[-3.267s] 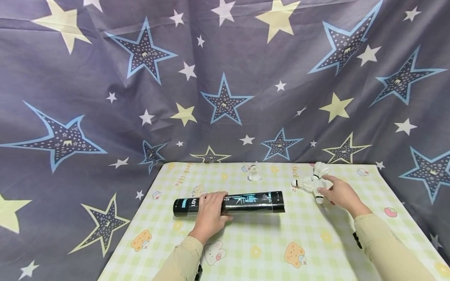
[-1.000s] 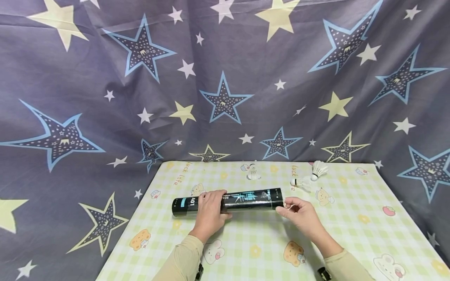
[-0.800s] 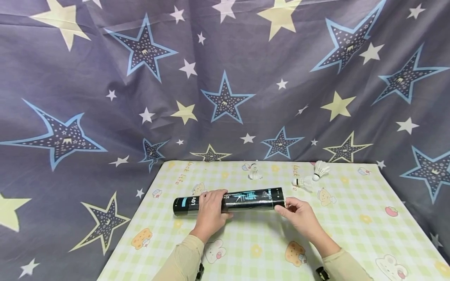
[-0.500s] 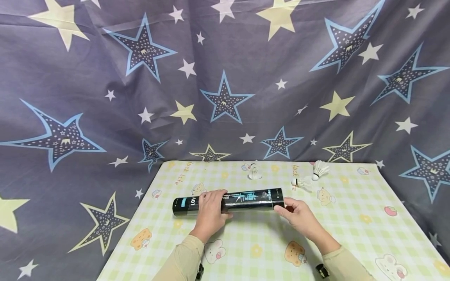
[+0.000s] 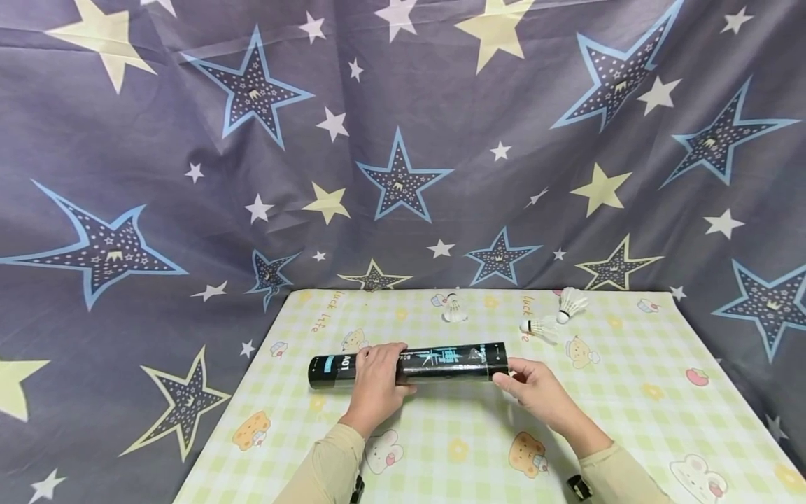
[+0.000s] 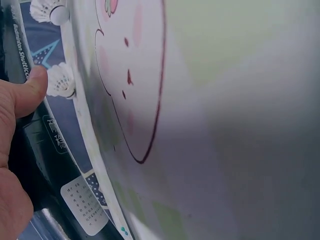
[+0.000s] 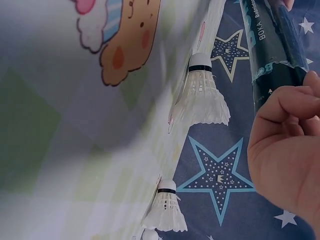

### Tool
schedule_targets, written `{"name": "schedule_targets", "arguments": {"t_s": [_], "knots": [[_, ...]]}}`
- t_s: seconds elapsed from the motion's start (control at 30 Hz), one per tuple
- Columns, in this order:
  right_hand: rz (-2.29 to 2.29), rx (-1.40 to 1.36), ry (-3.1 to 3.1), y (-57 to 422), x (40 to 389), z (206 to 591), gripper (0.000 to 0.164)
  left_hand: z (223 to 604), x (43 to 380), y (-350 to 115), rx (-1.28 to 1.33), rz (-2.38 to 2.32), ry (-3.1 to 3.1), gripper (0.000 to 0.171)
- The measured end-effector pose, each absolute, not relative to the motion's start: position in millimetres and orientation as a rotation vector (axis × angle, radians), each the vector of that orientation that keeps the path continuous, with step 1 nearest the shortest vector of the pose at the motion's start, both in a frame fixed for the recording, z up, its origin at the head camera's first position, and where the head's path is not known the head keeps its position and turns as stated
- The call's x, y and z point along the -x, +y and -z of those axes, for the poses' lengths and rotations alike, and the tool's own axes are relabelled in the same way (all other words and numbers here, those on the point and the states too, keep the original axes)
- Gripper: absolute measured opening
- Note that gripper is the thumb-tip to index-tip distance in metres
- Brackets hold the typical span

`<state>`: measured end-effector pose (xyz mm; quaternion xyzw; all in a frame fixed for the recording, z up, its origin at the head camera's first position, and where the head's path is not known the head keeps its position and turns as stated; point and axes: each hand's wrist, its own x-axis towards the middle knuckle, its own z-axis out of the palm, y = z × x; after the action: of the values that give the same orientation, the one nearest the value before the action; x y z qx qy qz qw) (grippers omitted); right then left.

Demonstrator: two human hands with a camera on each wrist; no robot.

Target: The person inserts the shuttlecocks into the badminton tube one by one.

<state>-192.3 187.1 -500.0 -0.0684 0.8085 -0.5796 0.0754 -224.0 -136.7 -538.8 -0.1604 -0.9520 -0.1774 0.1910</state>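
Observation:
A black shuttlecock tube [image 5: 450, 362] lies crosswise, held close over the tablecloth. My left hand [image 5: 378, 383] grips it left of the middle, thumb along its near side. At the tube's right end, my right hand [image 5: 546, 395] has its fingertips and thumb pinched together at the mouth. A sliver of white shows between them, part of a shuttlecock mostly hidden by the fingers and tube. In the right wrist view those fingers [image 7: 285, 107] are curled against the tube's end. Two white shuttlecocks lie beyond the right hand, one [image 5: 540, 327] on its side, another [image 5: 571, 305] farther back.
A third loose shuttlecock [image 5: 454, 309] rests cork up near the back of the table, behind the tube. The checked tablecloth [image 5: 460, 427] reaches back to a grey star-print curtain [image 5: 352, 105], which also hangs along both sides.
My right hand has left the group of shuttlecocks, taking the nearest one, and come left to the tube's right end. Over the last second, the tube's right end has dipped slightly. The left hand keeps its grip.

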Motion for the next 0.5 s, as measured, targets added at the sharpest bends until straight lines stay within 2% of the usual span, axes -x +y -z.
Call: {"name": "schedule_targets", "arguments": {"t_s": [0.2,0.37,0.5], "knots": [[1.743,0.173,2.510,195.0,193.2,501.6,0.030,539.2,223.2,-136.7,0.454,0.484,-2.677,0.088],[1.798,0.155,2.517,216.6,197.4,497.6,0.039,538.9,224.2,-136.5,0.443,0.499,-2.676,0.089],[1.855,-0.005,2.511,242.2,211.2,493.5,0.042,538.5,224.7,-137.3,0.436,0.503,-2.683,0.089]]}}
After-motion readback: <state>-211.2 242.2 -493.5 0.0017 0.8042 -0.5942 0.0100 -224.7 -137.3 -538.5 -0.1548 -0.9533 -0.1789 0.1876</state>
